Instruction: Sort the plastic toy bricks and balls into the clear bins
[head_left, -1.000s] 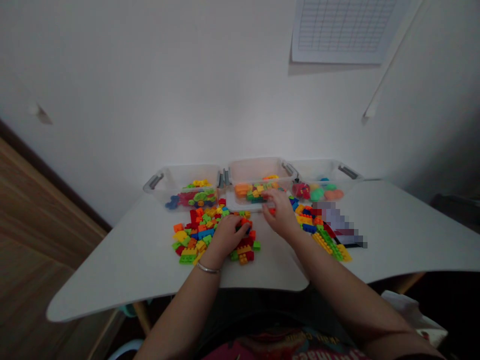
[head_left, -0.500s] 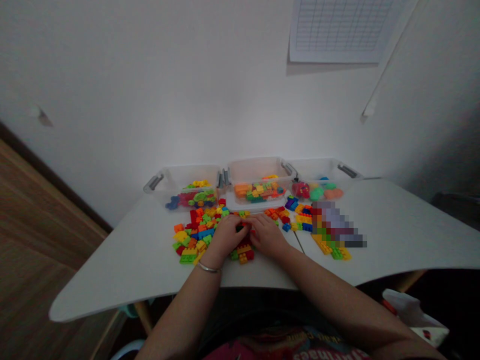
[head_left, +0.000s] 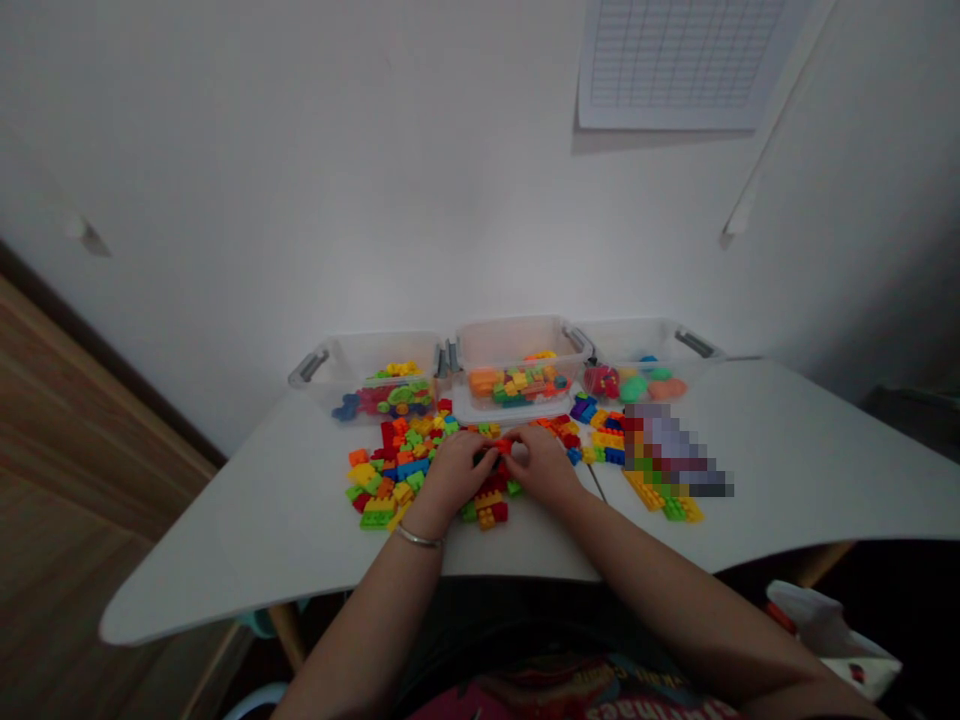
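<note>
Over the pile of toy building bricks, my two hands meet with their fingers closed. Between the fingertips shows a small orange-red brick, partly covered. My left hand, with a silver bangle at the wrist, pinches it from the left. From the right, my right hand grips it between thumb and fingers. Just below the hands lie an orange brick piece and some red and green bricks. Exactly how the held brick joins other pieces is hidden by the fingers.
Along the wall stand three clear plastic boxes: left box, middle box and right box, holding toy parts. A row of joined bricks lies at the right beside a pixelated patch. The white table has a curved front edge.
My right hand has shifted slightly right, opening a gap between the hands where the orange-red brick now shows. The left hand has hardly moved.
</note>
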